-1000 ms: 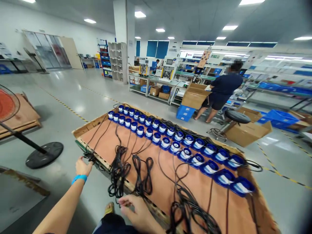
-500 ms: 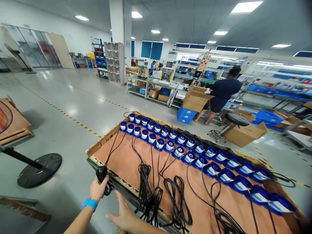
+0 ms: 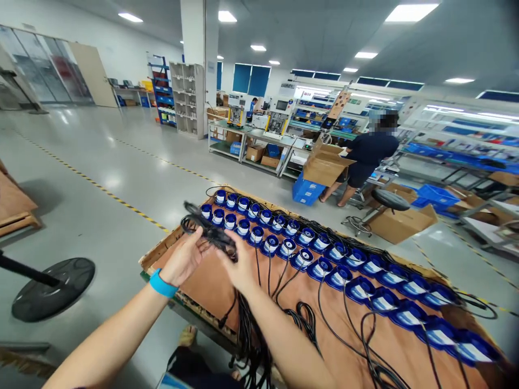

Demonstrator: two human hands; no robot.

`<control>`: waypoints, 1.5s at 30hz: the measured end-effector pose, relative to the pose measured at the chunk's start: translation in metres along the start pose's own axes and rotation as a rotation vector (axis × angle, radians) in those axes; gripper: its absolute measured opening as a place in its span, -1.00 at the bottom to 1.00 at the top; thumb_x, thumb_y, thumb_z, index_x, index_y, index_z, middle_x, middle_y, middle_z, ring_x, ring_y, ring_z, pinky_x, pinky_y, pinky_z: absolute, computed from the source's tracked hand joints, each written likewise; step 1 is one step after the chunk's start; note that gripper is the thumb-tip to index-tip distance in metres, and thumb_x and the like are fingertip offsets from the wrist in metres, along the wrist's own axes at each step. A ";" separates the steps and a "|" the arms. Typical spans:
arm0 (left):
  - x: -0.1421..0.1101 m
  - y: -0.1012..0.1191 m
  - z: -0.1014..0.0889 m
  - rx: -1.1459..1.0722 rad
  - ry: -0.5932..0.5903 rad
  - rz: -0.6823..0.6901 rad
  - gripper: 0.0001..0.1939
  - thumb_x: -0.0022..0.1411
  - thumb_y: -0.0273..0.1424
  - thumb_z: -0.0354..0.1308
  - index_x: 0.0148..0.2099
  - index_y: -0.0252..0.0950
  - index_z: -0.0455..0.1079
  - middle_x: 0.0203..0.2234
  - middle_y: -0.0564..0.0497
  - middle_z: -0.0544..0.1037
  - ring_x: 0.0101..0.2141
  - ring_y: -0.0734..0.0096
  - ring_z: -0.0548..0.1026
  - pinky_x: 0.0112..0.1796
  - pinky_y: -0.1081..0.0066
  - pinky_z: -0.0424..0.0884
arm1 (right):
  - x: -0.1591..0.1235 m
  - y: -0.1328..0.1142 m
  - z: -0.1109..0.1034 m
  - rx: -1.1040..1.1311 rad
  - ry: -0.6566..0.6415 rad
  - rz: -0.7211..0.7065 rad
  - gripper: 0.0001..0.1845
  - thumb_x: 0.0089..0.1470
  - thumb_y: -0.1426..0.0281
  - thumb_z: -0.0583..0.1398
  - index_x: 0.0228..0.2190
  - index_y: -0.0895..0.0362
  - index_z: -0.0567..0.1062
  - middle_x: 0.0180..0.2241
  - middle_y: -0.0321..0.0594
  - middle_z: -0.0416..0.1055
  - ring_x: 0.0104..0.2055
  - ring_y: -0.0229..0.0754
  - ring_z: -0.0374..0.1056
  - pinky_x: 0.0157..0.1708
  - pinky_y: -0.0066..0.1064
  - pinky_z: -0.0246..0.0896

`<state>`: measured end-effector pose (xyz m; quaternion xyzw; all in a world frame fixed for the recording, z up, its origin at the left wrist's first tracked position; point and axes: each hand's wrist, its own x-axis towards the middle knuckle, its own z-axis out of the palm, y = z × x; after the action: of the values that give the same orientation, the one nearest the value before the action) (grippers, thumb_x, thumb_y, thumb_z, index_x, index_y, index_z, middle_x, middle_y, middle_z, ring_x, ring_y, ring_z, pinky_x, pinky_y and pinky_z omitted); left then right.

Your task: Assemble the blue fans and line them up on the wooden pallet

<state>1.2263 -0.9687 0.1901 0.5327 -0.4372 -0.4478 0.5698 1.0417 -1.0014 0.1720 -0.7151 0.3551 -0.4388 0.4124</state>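
Note:
Both of my hands are raised over the near left corner of a brown board [image 3: 336, 324], and a coiled black cable [image 3: 206, 229] stretches between them. My left hand [image 3: 184, 262], with a blue wristband, holds the coil's left end. My right hand [image 3: 239, 267] grips its right end, fingers closed round it. Two rows of blue-and-white round units [image 3: 324, 259] run along the board's far side, each trailing a black cable toward me. More cable bundles [image 3: 253, 335] hang over the near edge.
The board lies on a low wooden pallet [image 3: 162, 248]. A black fan base [image 3: 52, 286] stands on the floor at left. A person in dark clothes [image 3: 367, 156] works at a bench behind, beside cardboard boxes [image 3: 399, 221], a stool [image 3: 387, 200] and blue crates [image 3: 306, 190].
My left hand has lifted the cable coil from the pallet's near corner up over the board. My right hand, open before, has come up and closed on the coil.

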 end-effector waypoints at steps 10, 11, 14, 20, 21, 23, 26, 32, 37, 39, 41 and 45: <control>0.258 -0.013 -0.056 0.427 -0.357 0.258 0.20 0.15 -0.05 0.23 0.47 -0.21 -0.57 0.16 -0.28 0.40 -0.21 0.30 0.56 -0.12 0.23 0.50 | 0.186 0.013 -0.073 0.432 0.096 0.544 -0.49 0.02 0.33 0.34 0.01 0.09 0.39 -0.27 -0.11 0.56 -0.66 -0.48 -0.02 -0.75 -0.68 -0.25; 0.279 -0.017 -0.054 0.433 -0.463 0.221 0.11 0.19 -0.08 0.18 0.48 -0.22 -0.51 0.02 -0.20 0.52 -0.32 0.38 0.55 -0.18 0.29 0.50 | 0.198 0.021 -0.076 0.341 0.095 0.590 -0.55 0.07 0.32 0.32 -0.01 0.10 0.39 -0.28 -0.10 0.57 -0.67 -0.49 -0.03 -0.75 -0.68 -0.24; 0.327 -0.029 -0.053 0.554 -0.696 0.142 -0.16 0.18 -0.15 0.16 0.43 -0.22 0.00 -0.31 0.00 0.62 -0.42 0.40 0.52 -0.25 0.38 0.47 | 0.225 0.050 -0.086 0.060 0.059 0.742 -0.64 0.15 0.26 0.29 -0.07 0.14 0.40 -0.35 -0.07 0.58 -0.70 -0.50 -0.06 -0.76 -0.67 -0.22; 0.380 -0.057 -0.028 0.890 -0.953 0.158 -0.46 0.12 -0.10 0.18 0.12 -0.19 0.48 -0.33 0.00 0.66 -0.29 0.27 0.60 -0.20 0.39 0.47 | 0.255 0.107 -0.101 -0.224 0.015 0.914 -0.66 0.07 0.22 0.37 -0.29 0.23 0.48 -0.58 -0.12 0.49 -0.75 -0.45 0.01 -0.78 -0.60 -0.18; 0.385 -0.062 -0.021 0.915 -0.950 0.171 -0.47 0.11 -0.11 0.19 0.10 -0.18 0.51 -0.30 -0.01 0.67 -0.29 0.27 0.60 -0.18 0.38 0.46 | 0.258 0.115 -0.101 -0.273 0.006 0.922 -0.68 0.08 0.23 0.36 -0.31 0.24 0.49 -0.62 -0.15 0.46 -0.75 -0.43 0.03 -0.78 -0.59 -0.16; 0.394 -0.071 -0.011 0.968 -0.939 0.188 -0.51 0.10 -0.14 0.21 0.06 -0.15 0.54 -0.27 -0.02 0.68 -0.29 0.25 0.61 -0.16 0.36 0.46 | 0.263 0.130 -0.101 -0.361 -0.015 0.906 -0.73 0.10 0.27 0.35 -0.32 0.24 0.52 -0.66 -0.23 0.41 -0.75 -0.40 0.08 -0.76 -0.57 -0.11; 0.409 -0.077 -0.015 1.066 -0.893 0.221 -0.62 0.14 -0.23 0.15 -0.01 -0.13 0.58 -0.25 -0.03 0.69 -0.19 0.21 0.60 -0.10 0.36 0.44 | 0.267 0.146 -0.100 -0.433 -0.060 0.824 -0.77 0.17 0.30 0.29 -0.18 0.19 0.57 -0.64 -0.35 0.38 -0.70 -0.40 0.15 -0.69 -0.59 0.00; 0.437 -0.079 -0.052 1.269 -0.740 0.229 -0.68 0.27 -0.28 0.02 -0.10 -0.10 0.59 -0.22 0.01 0.67 -0.13 0.23 0.58 -0.13 0.39 0.40 | 0.273 0.172 -0.065 -0.508 -0.124 0.751 -0.65 0.23 0.16 0.22 -0.01 0.01 0.53 -0.29 -0.29 0.53 -0.50 -0.35 0.39 -0.40 -0.51 0.31; 0.437 -0.091 -0.050 1.404 -0.701 0.178 -0.84 0.19 -0.36 0.14 -0.19 -0.16 0.50 -0.35 -0.02 0.64 -0.25 0.25 0.57 -0.27 0.41 0.36 | 0.267 0.180 -0.046 -0.556 -0.135 0.805 -0.31 0.05 0.06 0.37 0.14 0.02 0.37 -0.24 -0.17 0.55 -0.38 -0.18 0.47 -0.32 -0.38 0.37; 0.436 -0.093 -0.046 1.439 -0.703 0.173 -0.86 0.19 -0.37 0.13 -0.19 -0.17 0.48 -0.36 -0.04 0.62 -0.25 0.23 0.56 -0.28 0.40 0.35 | 0.254 0.171 -0.068 -0.463 -0.214 0.821 -0.20 0.02 0.10 0.39 0.21 0.01 0.27 -0.37 -0.29 0.53 -0.48 -0.23 0.41 -0.44 -0.43 0.34; 0.436 -0.092 -0.044 1.469 -0.712 0.170 -0.86 0.17 -0.38 0.14 -0.20 -0.18 0.47 -0.37 -0.07 0.61 -0.28 0.20 0.56 -0.28 0.38 0.35 | 0.237 0.156 -0.103 -0.368 -0.274 0.805 -0.24 0.04 0.17 0.37 0.20 0.07 0.27 -0.49 -0.38 0.47 -0.55 -0.27 0.35 -0.52 -0.47 0.29; 0.436 -0.088 -0.040 1.509 -0.739 0.192 -0.84 0.15 -0.42 0.13 -0.21 -0.21 0.49 -0.37 -0.10 0.61 -0.28 0.16 0.56 -0.29 0.34 0.36 | 0.207 0.125 -0.167 -0.603 -0.248 0.727 -0.63 0.17 0.25 0.24 -0.01 0.10 0.50 -0.47 -0.31 0.49 -0.50 -0.28 0.37 -0.44 -0.49 0.29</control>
<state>1.3556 -1.3888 0.1089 0.5501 -0.8206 -0.1308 -0.0828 0.9448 -1.2791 0.1747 -0.6793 0.6412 -0.0553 0.3526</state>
